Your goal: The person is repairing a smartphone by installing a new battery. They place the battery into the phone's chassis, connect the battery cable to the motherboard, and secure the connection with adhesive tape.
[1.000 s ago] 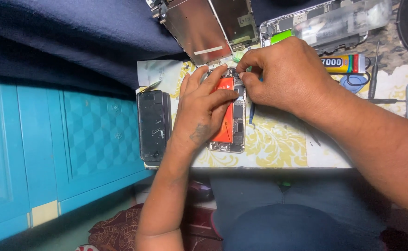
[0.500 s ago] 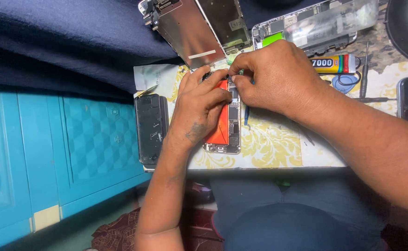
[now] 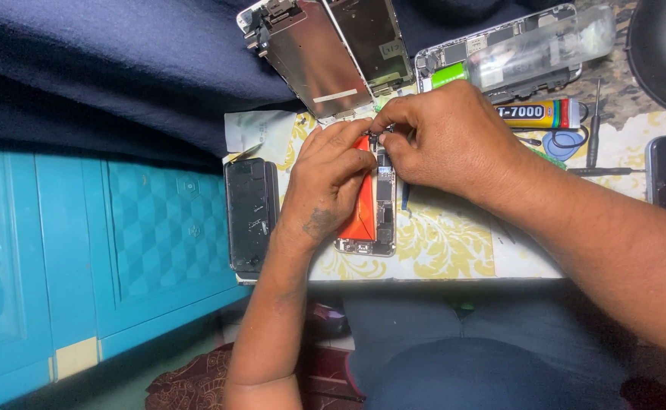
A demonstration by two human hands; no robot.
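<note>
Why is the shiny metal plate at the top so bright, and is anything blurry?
In the head view, the metal plate catches light and glares pale; the opened phone under the left hand and right hand looks sharp, while the dark cloth stays dim.

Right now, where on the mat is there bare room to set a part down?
Bare mat lies between the open phone and the right forearm, down to the near edge. A white patch sits free above the black screen. The far side is crowded: metal plates, a second phone, a glue tube. Both the left hand and right hand cover the phone's top.
</note>
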